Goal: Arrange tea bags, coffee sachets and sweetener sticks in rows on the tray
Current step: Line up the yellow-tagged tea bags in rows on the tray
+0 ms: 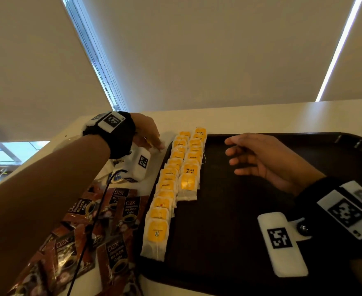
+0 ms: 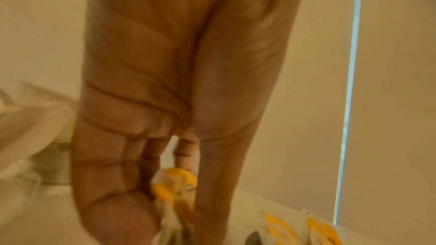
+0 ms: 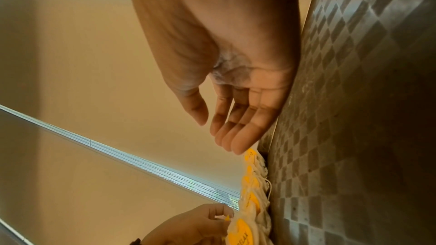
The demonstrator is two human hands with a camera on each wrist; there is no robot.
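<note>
Likely an office or hotel-style pantry: a long white bench (image 1: 261,116) runs beneath pale roller blinds (image 1: 197,50) with beaded pull chains (image 1: 94,50) over windows, and a dark textured plastic serving tray (image 1: 240,231) sits on it.

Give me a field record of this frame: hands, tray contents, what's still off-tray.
left hand: pinches a tea bag, off the tray's far left corner
right hand: open, empty, over the tray
tea bags on tray: two overlapping rows at left edge; right row shorter
coffee sachets: loose pile on the table, left of tray
sweetener sticks: none identifiable
</note>
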